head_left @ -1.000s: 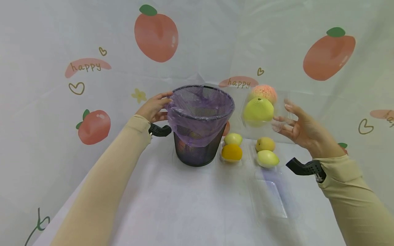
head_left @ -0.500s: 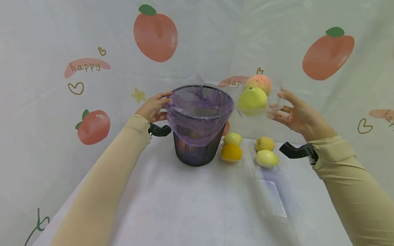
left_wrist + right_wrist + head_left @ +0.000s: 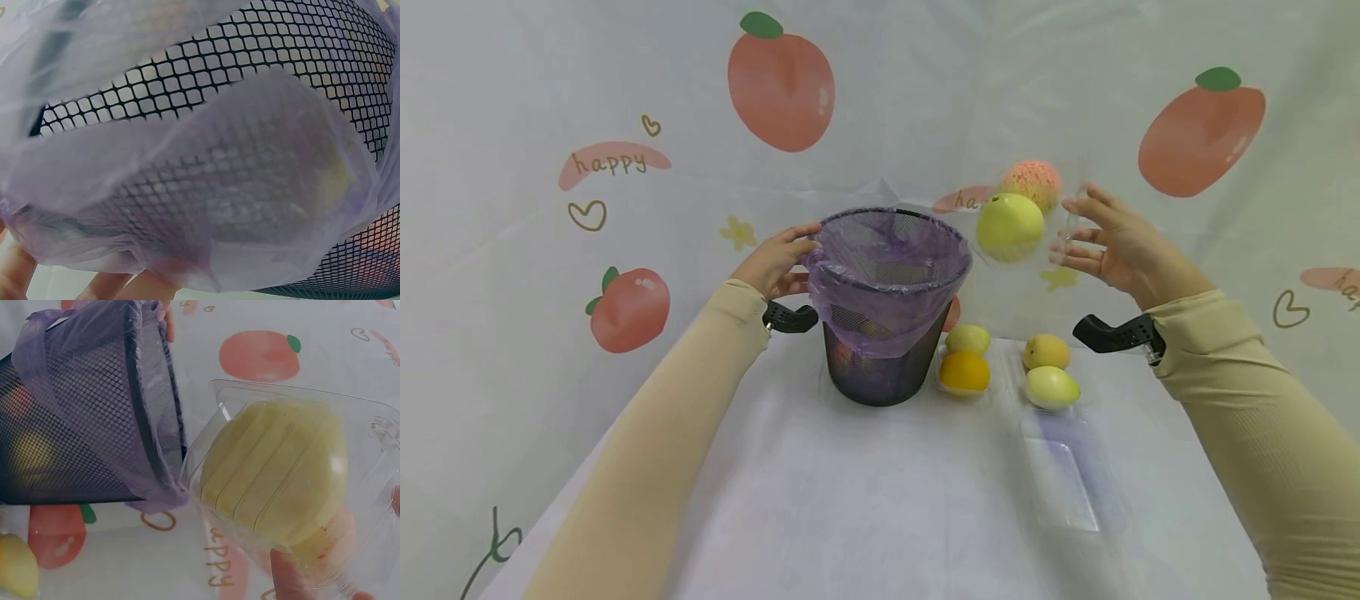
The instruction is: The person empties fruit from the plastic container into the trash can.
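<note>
"What's leftmost?"
"The left hand (image 3: 777, 263), touching the purple plastic liner (image 3: 883, 321) over the black mesh bin (image 3: 880, 387); whether its fingers grip, I can't tell."
"And the clear plastic tray (image 3: 375, 469)?"
"Raised right of the bin, left of the right hand (image 3: 1126, 250), whose fingers pinch it. Round yellow-green fruit (image 3: 1010, 227) sits near-left, round pink-speckled fruit (image 3: 1033, 182) far-right, apparently lengthwise."

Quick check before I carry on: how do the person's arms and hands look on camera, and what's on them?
The left hand and right hand are bare, with no gloves. The left sleeve and right sleeve are long and plain beige. A curved black piece sits at the left wrist and right wrist. No cables show.
</note>
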Action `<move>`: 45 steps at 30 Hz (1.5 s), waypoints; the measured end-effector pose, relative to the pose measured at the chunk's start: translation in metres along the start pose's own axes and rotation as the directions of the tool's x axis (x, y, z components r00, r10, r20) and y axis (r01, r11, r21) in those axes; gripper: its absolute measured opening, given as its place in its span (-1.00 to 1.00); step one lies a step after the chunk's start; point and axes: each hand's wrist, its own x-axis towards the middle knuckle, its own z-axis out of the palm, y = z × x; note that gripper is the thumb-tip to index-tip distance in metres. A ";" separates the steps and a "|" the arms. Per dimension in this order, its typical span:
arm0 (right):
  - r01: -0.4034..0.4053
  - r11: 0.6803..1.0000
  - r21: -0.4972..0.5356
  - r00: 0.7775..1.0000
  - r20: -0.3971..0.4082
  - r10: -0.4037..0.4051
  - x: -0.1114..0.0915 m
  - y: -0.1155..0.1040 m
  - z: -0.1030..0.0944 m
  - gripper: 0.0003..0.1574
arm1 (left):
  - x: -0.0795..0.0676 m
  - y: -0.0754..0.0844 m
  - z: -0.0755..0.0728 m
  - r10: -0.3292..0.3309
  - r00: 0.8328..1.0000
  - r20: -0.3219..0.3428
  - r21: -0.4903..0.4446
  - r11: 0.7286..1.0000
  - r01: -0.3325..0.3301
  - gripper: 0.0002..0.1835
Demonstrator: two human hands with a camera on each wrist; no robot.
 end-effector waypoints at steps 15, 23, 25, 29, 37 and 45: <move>0.034 0.996 -0.078 0.997 -0.070 -0.039 0.002 -0.013 0.022 0.12 | 0.002 0.001 0.001 -0.019 1.000 -0.018 -0.015 1.000 0.018 -0.48; 0.082 0.994 -0.066 0.987 -0.131 -0.090 0.004 -0.016 0.033 0.14 | 0.002 0.000 0.002 -0.021 0.999 -0.024 0.000 1.000 0.021 -0.49; 0.091 0.994 -0.066 0.985 -0.140 -0.100 0.004 -0.017 0.037 0.15 | 0.002 0.000 0.002 -0.022 0.999 -0.026 -0.001 1.000 0.022 -0.49; 0.103 0.993 -0.053 0.982 -0.152 -0.110 0.005 -0.018 0.043 0.16 | 0.002 0.001 0.001 -0.021 1.000 -0.016 -0.010 1.000 0.021 -0.49; 0.126 0.988 -0.084 0.980 -0.141 -0.137 0.007 -0.017 0.052 0.16 | 0.003 0.000 0.000 -0.026 1.000 -0.015 -0.023 0.999 0.025 -0.48; 0.165 0.968 -0.189 0.973 -0.132 -0.192 0.009 -0.014 0.057 0.19 | 0.003 0.000 0.000 -0.020 1.000 -0.008 -0.022 1.000 0.020 -0.47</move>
